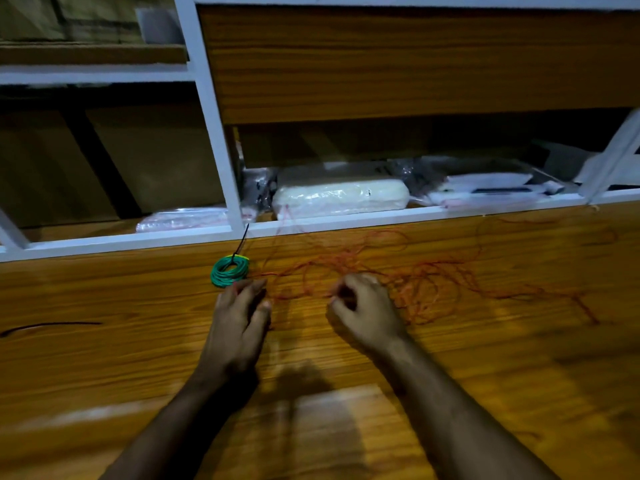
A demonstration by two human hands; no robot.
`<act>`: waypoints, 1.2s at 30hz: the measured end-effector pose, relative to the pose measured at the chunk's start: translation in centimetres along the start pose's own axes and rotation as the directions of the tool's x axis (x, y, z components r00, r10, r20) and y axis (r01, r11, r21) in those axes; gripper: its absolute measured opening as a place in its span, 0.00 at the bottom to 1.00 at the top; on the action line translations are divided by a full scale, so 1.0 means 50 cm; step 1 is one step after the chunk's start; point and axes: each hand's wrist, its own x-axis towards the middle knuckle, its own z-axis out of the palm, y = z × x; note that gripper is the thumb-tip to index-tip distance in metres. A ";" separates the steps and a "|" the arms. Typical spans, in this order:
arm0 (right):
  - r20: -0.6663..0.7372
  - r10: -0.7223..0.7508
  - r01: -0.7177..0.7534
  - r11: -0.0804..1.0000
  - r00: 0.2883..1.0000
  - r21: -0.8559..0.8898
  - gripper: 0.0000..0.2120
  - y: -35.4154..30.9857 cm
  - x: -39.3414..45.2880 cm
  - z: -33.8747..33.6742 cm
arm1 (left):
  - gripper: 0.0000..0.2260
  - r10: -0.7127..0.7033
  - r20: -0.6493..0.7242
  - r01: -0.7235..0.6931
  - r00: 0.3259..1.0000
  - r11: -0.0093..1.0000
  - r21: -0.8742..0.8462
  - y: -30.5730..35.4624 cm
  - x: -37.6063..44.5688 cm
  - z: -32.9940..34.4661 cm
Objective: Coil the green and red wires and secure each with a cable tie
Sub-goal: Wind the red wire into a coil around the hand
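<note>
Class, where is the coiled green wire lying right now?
In the head view, the green wire coil lies on the wooden table, just beyond the left hand, left of the loose red wire.

Dim, warm light; a pale glare streak lies on the table [329, 403] below the hands, beside their soft shadow. Everything is slightly blurred, and the shelf [221, 140] beyond bows with wide-angle distortion.

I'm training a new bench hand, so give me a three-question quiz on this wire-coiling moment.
1. True or false: the green wire is already coiled and tied.
2. Which wire lies loose and tangled: A green, B red, C both?
3. What long dark item lies on the table far left?

Key: 1 true, a black cable tie sticks up from it. 2 B, the red wire. 3 A spare black tie, it seems.
</note>
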 end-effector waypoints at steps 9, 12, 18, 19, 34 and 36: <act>-0.423 0.067 -0.228 0.911 0.904 -0.344 0.17 0.005 0.004 -0.088 | 0.33 -0.087 0.001 0.086 0.996 0.986 0.146 -0.017 0.010 0.007; -0.370 0.409 -0.545 0.712 0.834 -0.443 0.29 0.044 0.003 -0.127 | 0.36 -0.089 0.010 0.087 0.996 0.986 0.146 -0.010 0.009 0.007; -0.077 0.648 -0.619 0.678 0.758 -0.397 0.31 0.093 0.006 -0.167 | 0.36 0.021 0.067 -0.034 0.998 0.979 0.200 0.019 0.024 0.020; -0.065 0.629 -0.611 0.718 0.774 -0.333 0.30 0.096 0.008 -0.172 | 0.34 0.041 0.065 -0.060 0.997 0.945 0.321 0.027 0.031 0.023; 0.323 0.466 -0.510 0.359 0.824 0.782 0.17 0.082 0.011 -0.195 | 0.08 -0.065 0.342 -0.063 0.938 0.935 0.349 0.150 0.015 0.021; 0.272 0.449 -0.447 0.347 0.851 0.825 0.20 0.084 0.011 -0.194 | 0.09 -0.013 0.448 -0.048 0.894 0.991 0.125 0.173 -0.008 0.067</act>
